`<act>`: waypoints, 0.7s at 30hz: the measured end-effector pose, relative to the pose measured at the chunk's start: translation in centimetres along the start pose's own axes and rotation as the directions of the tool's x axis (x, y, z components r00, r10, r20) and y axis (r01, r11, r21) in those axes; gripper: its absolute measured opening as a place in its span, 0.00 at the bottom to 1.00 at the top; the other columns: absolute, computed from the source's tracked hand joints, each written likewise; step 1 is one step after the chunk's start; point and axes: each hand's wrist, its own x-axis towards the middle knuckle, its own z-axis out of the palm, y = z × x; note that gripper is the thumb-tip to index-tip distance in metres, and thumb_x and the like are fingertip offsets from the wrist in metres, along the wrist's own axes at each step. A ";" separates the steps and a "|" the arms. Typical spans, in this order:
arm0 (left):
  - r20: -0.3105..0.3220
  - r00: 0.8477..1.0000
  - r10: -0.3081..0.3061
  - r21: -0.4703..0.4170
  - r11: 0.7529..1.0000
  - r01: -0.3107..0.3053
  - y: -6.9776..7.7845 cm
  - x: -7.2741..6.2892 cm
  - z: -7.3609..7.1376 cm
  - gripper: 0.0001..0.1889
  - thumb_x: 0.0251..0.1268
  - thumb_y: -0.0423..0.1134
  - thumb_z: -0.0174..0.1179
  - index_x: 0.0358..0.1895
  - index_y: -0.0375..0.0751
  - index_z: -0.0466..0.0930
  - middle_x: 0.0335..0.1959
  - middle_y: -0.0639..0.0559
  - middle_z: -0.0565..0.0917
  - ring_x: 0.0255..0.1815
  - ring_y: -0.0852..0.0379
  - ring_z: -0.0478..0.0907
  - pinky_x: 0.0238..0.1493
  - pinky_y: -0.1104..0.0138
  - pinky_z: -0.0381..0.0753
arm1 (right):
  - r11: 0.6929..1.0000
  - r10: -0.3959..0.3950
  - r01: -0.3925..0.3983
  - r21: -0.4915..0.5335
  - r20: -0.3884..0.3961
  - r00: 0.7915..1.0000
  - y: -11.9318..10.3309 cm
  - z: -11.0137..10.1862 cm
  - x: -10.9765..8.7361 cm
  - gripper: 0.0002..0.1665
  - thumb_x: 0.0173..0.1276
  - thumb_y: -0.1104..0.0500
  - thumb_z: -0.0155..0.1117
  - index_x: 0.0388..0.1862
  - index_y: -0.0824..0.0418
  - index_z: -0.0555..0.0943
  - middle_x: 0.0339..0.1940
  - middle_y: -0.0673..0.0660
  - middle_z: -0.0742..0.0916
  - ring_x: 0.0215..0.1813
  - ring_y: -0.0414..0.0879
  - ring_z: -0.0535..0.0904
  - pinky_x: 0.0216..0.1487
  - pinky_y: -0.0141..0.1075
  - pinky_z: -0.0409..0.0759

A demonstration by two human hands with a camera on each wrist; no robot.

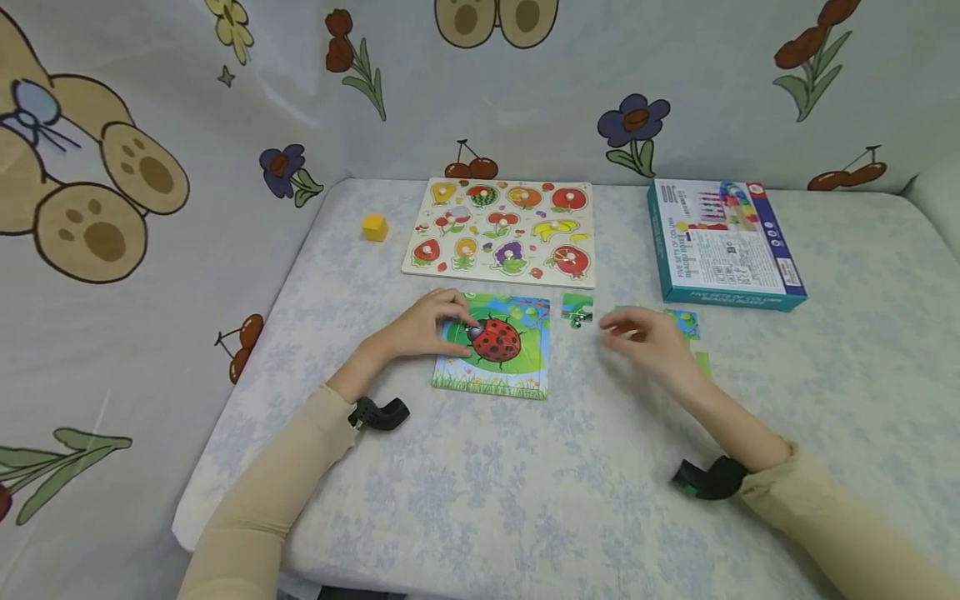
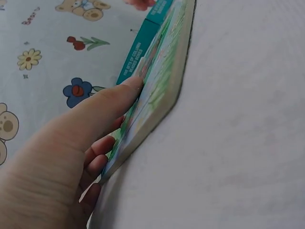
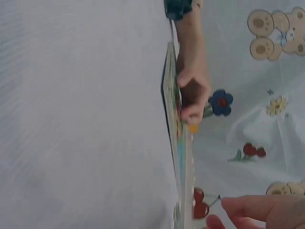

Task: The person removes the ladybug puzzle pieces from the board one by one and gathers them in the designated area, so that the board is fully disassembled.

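Note:
A square ladybug jigsaw puzzle (image 1: pixel 517 375) lies flat on the table, with a red, black-spotted ladybug on a green leaf. My left hand (image 1: pixel 423 327) rests over its left side, thumb and fingers spread beside the ladybug's head. In the left wrist view the thumb (image 2: pixel 112 102) lies on the puzzle's printed face. To the puzzle's right is a small green piece (image 1: pixel 577 308). Just right of that piece my right hand (image 1: pixel 651 342) hovers with bent fingers and nothing between them. More pieces lie behind it, among them a blue-green piece (image 1: pixel 684 323) and a green piece (image 1: pixel 702 362), partly hidden.
Behind the puzzle lies a wooden fruit peg board (image 1: pixel 408 262). A yellow cube (image 1: pixel 375 227) sits left of that board. At the back right is a teal-edged box (image 1: pixel 727 242) of beaded boxes. A patterned cloth hangs along the table's back and left sides.

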 end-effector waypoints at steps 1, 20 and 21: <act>0.001 1.000 0.000 -0.002 1.000 0.000 0.0 0.0 0.0 0.19 0.43 0.48 0.76 0.42 0.52 0.85 0.43 0.56 0.77 0.50 0.59 0.70 0.58 0.58 0.66 | 0.999 -0.039 0.040 -0.005 0.051 0.998 -0.7 1.1 0.6 0.16 0.65 0.63 0.63 0.51 0.68 0.80 0.48 0.64 0.84 0.45 0.44 0.79 0.43 0.30 0.78; -0.011 1.000 -0.006 -0.005 1.000 0.006 0.2 0.1 0.1 0.15 0.45 0.46 0.75 0.36 0.50 0.83 0.42 0.56 0.76 0.48 0.58 0.70 0.57 0.59 0.66 | 0.961 -0.260 0.273 -0.039 0.204 0.944 -4.5 9.2 4.9 0.36 0.52 0.72 0.71 0.63 0.67 0.74 0.48 0.65 0.82 0.50 0.56 0.77 0.49 0.46 0.80; -0.010 1.000 -0.004 -0.005 1.000 0.004 0.2 0.1 0.1 0.15 0.45 0.46 0.75 0.36 0.50 0.83 0.42 0.55 0.76 0.48 0.58 0.70 0.57 0.58 0.66 | 0.960 -0.269 0.279 -0.025 0.198 0.943 -4.5 9.3 5.0 0.34 0.53 0.73 0.70 0.62 0.67 0.75 0.46 0.65 0.81 0.49 0.56 0.77 0.47 0.45 0.80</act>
